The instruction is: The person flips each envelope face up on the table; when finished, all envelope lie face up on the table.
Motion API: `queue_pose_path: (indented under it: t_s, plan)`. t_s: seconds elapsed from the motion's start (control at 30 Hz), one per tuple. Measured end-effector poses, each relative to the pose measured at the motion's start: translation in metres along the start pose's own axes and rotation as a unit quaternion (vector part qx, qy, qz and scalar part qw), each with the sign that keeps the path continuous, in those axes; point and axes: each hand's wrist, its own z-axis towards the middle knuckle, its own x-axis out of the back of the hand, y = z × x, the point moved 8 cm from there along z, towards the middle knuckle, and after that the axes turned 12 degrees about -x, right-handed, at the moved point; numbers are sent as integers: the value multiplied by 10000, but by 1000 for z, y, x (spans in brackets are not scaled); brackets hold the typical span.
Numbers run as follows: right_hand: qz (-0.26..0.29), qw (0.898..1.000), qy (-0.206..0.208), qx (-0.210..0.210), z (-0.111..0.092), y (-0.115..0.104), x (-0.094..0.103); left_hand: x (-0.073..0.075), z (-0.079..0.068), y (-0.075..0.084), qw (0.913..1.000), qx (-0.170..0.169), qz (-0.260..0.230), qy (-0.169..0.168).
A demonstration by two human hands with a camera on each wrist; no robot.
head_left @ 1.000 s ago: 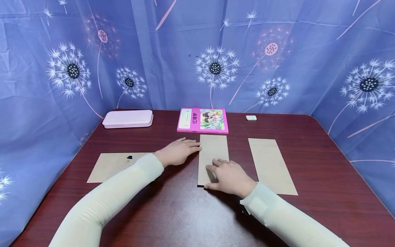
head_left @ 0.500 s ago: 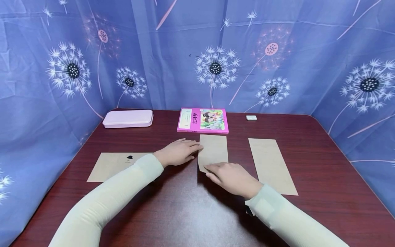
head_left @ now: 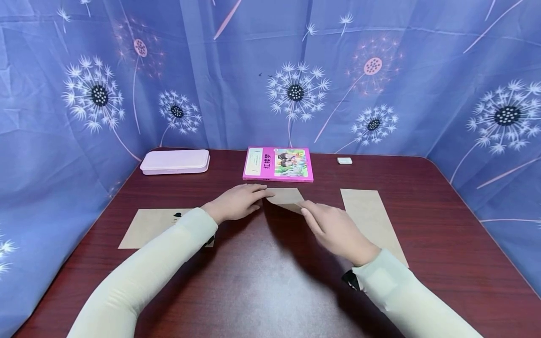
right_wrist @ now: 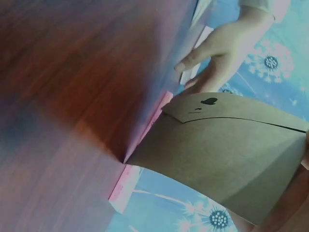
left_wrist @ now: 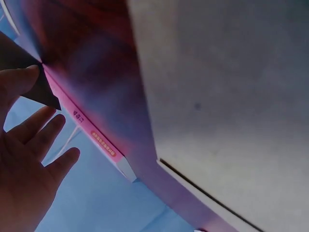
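Observation:
A brown kraft-paper envelope (head_left: 287, 196) slants up off the table in the middle, its near end raised and the paper bowed. My right hand (head_left: 338, 232) pinches that end between thumb and fingers. At the far left corner, straight fingers of my left hand (head_left: 236, 204) touch the paper. In the right wrist view the envelope's underside (right_wrist: 217, 164) shows a flap and a printed black hat; the left hand (right_wrist: 227, 46) appears beyond it. In the left wrist view a dark envelope corner (left_wrist: 38, 94) lies by the left hand's fingers.
Flat on the table lie a left envelope (head_left: 145, 227) with a hat print, partly under the left sleeve, and a right envelope (head_left: 367, 211). At the back are a white pencil case (head_left: 175, 162), a pink book (head_left: 262, 164) and a small white eraser (head_left: 344, 161).
My right hand has taken hold of the middle envelope's near end and raised it, moving rightward. The left hand has stayed near the far left edge.

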Motion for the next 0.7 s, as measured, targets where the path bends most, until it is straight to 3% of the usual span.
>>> queue_pose_path:
  t_s: [0.17,0.4,0.5,0.7]
  plan:
    - [549,9977,366,-171,1,8,13,7,-1,-6,9995,284,-42,103]
    - [1100,9870,1106,-381,2,15,30,27,-3,-11,9943,589,151,874]
    - [1286,9803,1424,-466,2,19,36,34,-6,-12,9918,715,157,1051]
    - [1691,9663,1672,-991,5,31,40,44,-16,-16,9879,866,-299,1248]
